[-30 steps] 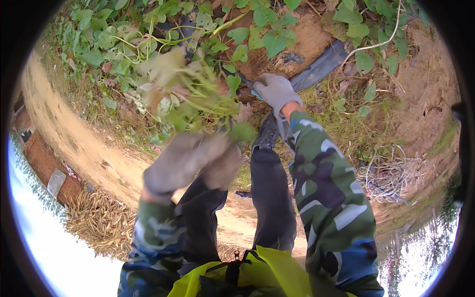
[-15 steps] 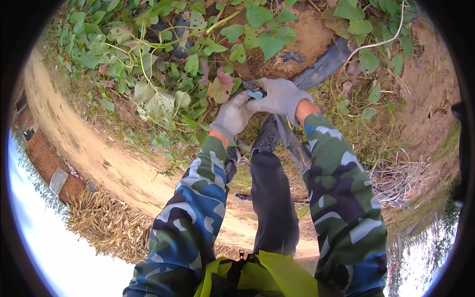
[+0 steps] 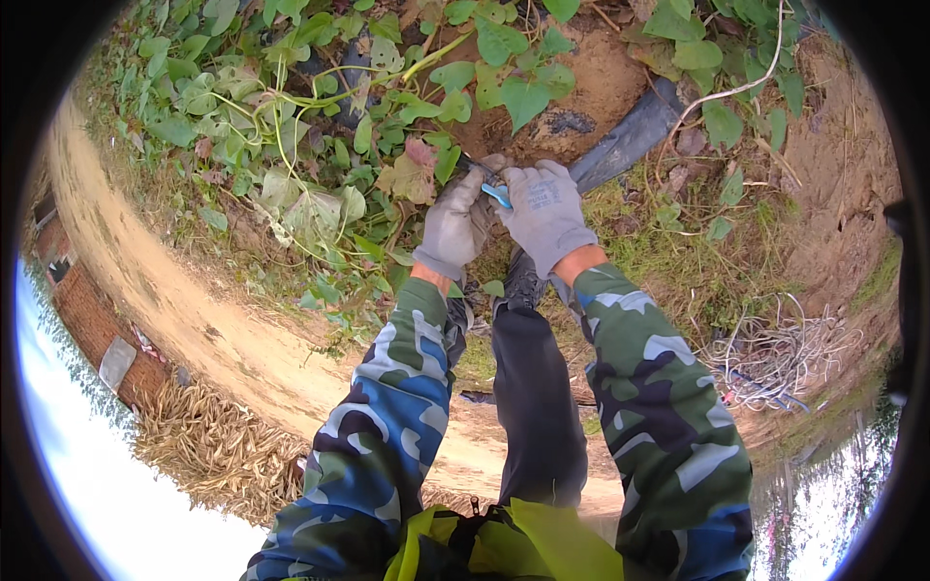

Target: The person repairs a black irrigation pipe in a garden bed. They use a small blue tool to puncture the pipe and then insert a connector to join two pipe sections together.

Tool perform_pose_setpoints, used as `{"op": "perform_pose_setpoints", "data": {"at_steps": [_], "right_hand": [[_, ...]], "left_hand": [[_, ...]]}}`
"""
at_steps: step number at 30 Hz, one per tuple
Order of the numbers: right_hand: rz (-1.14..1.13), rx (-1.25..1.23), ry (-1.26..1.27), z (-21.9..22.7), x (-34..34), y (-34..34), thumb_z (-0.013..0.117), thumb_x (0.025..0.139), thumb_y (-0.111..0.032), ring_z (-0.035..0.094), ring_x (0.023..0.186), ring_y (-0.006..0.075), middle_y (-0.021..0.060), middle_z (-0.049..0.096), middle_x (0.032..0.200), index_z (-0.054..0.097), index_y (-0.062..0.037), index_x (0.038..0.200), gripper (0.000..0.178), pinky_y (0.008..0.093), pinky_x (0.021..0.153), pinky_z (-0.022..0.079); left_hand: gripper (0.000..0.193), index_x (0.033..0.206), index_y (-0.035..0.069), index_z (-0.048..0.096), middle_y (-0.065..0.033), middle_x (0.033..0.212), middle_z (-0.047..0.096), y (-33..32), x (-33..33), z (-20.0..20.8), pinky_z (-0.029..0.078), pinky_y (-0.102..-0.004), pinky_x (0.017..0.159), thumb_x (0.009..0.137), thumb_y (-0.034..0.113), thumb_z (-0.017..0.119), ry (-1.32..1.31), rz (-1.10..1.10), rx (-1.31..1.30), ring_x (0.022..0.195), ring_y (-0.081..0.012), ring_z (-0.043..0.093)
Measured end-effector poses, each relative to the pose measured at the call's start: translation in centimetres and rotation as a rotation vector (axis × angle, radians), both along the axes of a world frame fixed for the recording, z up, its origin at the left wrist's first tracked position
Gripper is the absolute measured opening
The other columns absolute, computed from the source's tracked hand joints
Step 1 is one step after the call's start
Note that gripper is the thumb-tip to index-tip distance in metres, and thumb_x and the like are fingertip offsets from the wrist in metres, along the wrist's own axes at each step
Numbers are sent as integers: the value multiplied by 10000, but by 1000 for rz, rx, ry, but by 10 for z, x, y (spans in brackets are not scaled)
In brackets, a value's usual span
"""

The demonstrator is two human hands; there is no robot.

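A flat dark-grey hose (image 3: 630,136) slants from the upper right down to my gloved hands. My right hand (image 3: 544,208), its back turned up, is closed on the hose's near part, with the fingertips curled out of sight. Beside it, nearly touching, my left hand (image 3: 457,221) is closed round a small blue fitting (image 3: 498,196), which shows between the two hands. A thin dark piece juts out past the left fingers; what it joins to is hidden. Both gloves are grey.
Leafy green vines (image 3: 291,126) crowd the upper left, over bare brown soil (image 3: 601,63). Right of my arm lies a tangle of pale stems (image 3: 775,353). Dry stalks (image 3: 213,445) are heaped by a brick wall (image 3: 92,305). My dark trouser leg (image 3: 538,387) stands below the hands.
My right hand has turned so its back faces up, and its wrist has dropped nearer to me. The blue fitting has tilted. The left hand has stayed about where it was.
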State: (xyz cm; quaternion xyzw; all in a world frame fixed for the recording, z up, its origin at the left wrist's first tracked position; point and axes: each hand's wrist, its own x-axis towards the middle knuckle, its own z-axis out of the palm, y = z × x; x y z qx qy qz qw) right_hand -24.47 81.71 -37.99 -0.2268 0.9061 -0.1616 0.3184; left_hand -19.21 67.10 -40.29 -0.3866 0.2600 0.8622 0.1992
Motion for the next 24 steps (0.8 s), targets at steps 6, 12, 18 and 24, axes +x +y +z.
{"op": "perform_pose_setpoints", "data": {"at_steps": [6,12,18,24], "right_hand": [[-56,66,81,-4,3,-8,773,773,-332,649,1026,263,87,678,958,611,-94,1085,425,404,1041,402],[-82,64,76,-6,8,-8,785,758,-322,642,1047,275,86,677,964,609,-94,1101,449,412,1045,399],[-30,64,30,-8,13,-4,779,759,-362,611,1113,271,114,669,1026,597,-86,1184,539,407,1087,369],[56,-93,-187,3,-11,12,653,860,-475,591,1147,344,168,659,1139,603,-33,1264,600,440,1074,389]], "left_hand": [[339,1229,-10,617,-72,1095,683,5,-8,-2,534,-315,794,1028,259,575,20,20,-117,928,-167,653],[308,1220,4,619,-63,1079,674,7,-7,-7,536,-288,724,1016,233,598,-56,-38,-208,909,-145,644],[398,1338,5,530,-93,1211,619,-9,1,-4,551,-353,834,1053,282,515,65,-112,32,1037,-194,627],[398,1349,2,519,-115,1268,604,-18,0,2,545,-387,922,1058,272,500,24,-155,92,1112,-227,618]]}}
